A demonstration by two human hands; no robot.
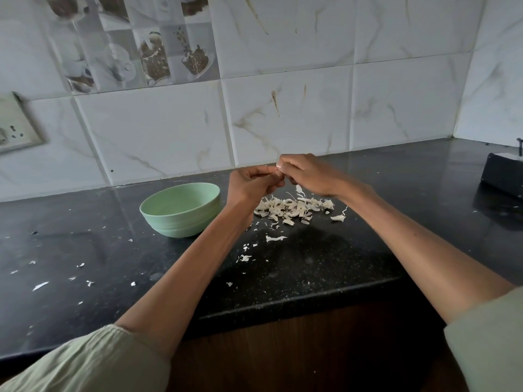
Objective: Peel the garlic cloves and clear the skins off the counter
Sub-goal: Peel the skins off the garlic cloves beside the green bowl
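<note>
My left hand [249, 185] and right hand [307, 176] meet above the surface [339, 250], fingers of both curled and pinching one small clove [276, 173] between them at about 12 o'clock from me; it is mostly hidden by my fingertips. Just under my hands lies a heap of skins [294, 207], with loose scraps scattered toward 7 o'clock across the surface. A green bowl [181, 210] sits just left of my left wrist, at 11 o'clock.
</note>
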